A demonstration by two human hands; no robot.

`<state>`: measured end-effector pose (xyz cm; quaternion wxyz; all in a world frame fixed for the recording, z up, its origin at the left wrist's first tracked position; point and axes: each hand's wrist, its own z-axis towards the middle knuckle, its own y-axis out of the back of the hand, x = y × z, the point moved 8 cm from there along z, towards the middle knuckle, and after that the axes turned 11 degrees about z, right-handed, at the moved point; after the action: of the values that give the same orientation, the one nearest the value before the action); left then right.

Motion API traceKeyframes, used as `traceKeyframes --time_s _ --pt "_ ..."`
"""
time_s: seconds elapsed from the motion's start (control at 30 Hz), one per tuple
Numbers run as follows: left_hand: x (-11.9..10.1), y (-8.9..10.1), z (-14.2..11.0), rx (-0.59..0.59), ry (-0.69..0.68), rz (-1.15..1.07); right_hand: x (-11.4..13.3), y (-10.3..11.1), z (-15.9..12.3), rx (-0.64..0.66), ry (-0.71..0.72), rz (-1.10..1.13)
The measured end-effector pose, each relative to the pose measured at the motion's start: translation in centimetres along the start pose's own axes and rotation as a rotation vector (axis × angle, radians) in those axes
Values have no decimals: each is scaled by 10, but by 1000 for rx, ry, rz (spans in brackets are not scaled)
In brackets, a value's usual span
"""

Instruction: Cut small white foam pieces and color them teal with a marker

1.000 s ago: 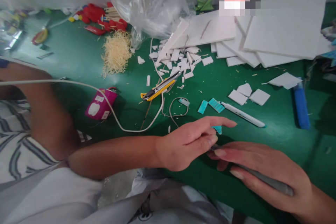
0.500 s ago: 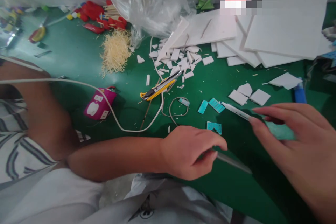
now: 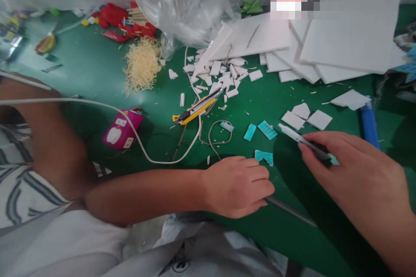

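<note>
Head view: the right hand (image 3: 357, 181) is pinching the white marker (image 3: 292, 133) between thumb and fingers, near the turquoise pieces (image 3: 267, 130); the left hand (image 3: 240, 187) is curling its fingers over a grey rod (image 3: 290, 210). Probably light, stiff and smooth, the marker is likely offering its surest hold at mid-barrel.

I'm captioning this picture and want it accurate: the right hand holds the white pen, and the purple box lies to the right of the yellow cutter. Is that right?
Not quite: the head view shows the purple box to the left of the yellow cutter. The right hand does hold the white pen.
</note>
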<state>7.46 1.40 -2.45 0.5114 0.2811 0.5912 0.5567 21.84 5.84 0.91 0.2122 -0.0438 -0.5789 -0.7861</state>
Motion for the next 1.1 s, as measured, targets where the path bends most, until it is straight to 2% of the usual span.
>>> traceKeyframes --time_s 0.07,0.17,0.23,0.3,0.4,0.47,0.67,0.73,0.8,0.9,1.03,1.1 --pt "-1 2 0 -15 -9 4 -8 0 1 17 -106 47" --pt "5 14 0 -128 17 22 -21 0 0 13 -276 189" --pt "11 23 -2 -216 62 52 -23 3 0 -22 -298 239" --pt "14 29 -2 -263 78 79 -17 8 1 -56 -236 236" --pt "7 26 -1 -251 30 72 -9 13 0 -74 -127 224" --pt "2 22 0 -224 11 64 -9 13 -4 -78 -132 273" --pt "-3 15 2 -178 24 103 -27 12 -19 -194 -420 424" --pt "0 15 2 -158 49 126 -32 7 -20 -163 -495 394" --pt "4 14 1 -127 80 148 -36 1 -17 -150 -539 473" --pt "9 12 0 -78 135 158 -36 -1 -7 -222 -467 697" --pt "20 12 -1 -15 248 186 -27 -2 -2 -222 -325 724" --pt "24 13 -1 7 292 244 -22 -2 -3 -196 -264 670"
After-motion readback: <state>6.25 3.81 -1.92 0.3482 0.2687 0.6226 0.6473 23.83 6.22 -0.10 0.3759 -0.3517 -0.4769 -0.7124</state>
